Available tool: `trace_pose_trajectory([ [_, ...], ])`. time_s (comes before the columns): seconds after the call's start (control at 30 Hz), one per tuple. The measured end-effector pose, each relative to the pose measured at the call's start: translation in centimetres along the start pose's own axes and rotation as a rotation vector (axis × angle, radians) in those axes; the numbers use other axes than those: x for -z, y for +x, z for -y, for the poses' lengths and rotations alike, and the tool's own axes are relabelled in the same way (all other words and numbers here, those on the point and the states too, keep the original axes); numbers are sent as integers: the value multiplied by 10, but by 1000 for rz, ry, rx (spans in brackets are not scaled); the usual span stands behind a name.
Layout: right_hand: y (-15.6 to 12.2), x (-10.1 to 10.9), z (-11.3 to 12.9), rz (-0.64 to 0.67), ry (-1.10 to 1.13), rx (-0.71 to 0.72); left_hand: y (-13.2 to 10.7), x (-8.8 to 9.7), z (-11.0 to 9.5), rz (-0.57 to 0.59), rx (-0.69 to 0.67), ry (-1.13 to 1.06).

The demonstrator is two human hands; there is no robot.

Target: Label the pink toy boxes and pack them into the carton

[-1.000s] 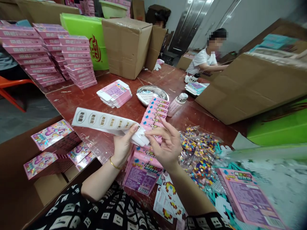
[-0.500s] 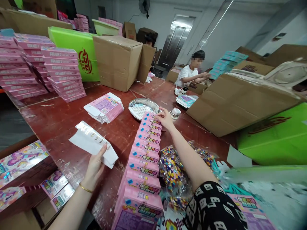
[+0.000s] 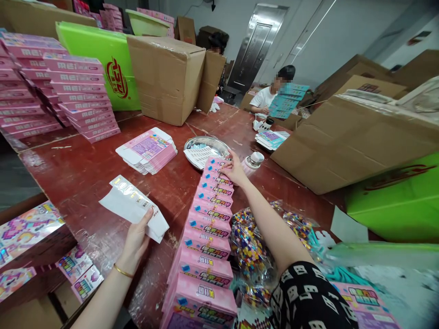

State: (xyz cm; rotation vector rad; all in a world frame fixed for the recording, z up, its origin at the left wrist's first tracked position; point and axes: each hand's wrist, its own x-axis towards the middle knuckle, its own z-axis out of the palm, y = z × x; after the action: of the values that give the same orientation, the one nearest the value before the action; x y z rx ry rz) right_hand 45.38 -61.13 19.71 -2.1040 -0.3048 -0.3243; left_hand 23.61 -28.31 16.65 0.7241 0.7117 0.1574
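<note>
1. Down the middle of the red-brown counter runs a stepped row of pink cartons, each overlapping the next, from the wearer's side away into the scene. Everything below is placed from that row.

2. Left of the row, the left hand has its grip clamped on the near end of a folded white label strip, thumb on top. The far end is unsupported, so it could sag or crease, spoiling labels, because only one end is held.

3. At the row's far end, the right hand has its fingertips on the last cartons' right side. I cannot tell whether this grip is together on a label or merely touching card. A sideways push could skew those cartons and, through the overlap, their neighbours; a label pressed at that stretch might sit crooked.

4. Just beyond the far end sits a steel tray holding printed sheets; right of that end stands a white-capped bottle. Being near the right hand, the bottle could be toppled by a wide sweep.

5. Right of the row lie clear bags of coloured blocks, close to the right forearm. A dropped elbow could shove them against the cartons and disturb the spacing.
</note>
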Motion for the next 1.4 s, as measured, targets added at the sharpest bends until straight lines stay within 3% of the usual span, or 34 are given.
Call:
trace_pose_trajectory([
  [0.13, 20, 15, 4, -60, -119, -49, 4, 3, 2, 3, 33, -6],
  [0.3, 42, 26, 7, 42, -185, -136, 8, 5, 1, -14, 73, -35],
  [0.5, 48, 21, 12, 139, -214, -224, 11, 7, 2, -25, 76, -19],
  [0.87, 38, 13, 6, 32, -88, -192, 11, 7, 4, -33, 67, 0],
  [1.0, 34, 19, 26, -71, -23, -164, 3, -7, -10, -28, 1, -18],
  [1.07, 12, 17, 56, -174, 51, -83, -10, -23, -21, 5, -109, -39],
  [1.13, -29, 9, 101, -162, 201, 67, -31, -44, -29, 118, -245, -26],
  [1.2, -81, -1, 152, 108, 334, 187, -55, -68, -31, 311, -328, 48],
  [1.23, -105, -6, 175, 166, 356, 215, -66, -80, -30, 419, -335, 92],
  [1.3, -147, -7, 204, 59, 353, 191, -79, -100, -26, 594, -309, 124],
  [1.33, -163, -2, 206, -43, 342, 141, -79, -109, -22, 651, -294, 105],
  [1.4, -193, 21, 188, -265, 325, -14, -61, -123, -12, 701, -286, 49],
])
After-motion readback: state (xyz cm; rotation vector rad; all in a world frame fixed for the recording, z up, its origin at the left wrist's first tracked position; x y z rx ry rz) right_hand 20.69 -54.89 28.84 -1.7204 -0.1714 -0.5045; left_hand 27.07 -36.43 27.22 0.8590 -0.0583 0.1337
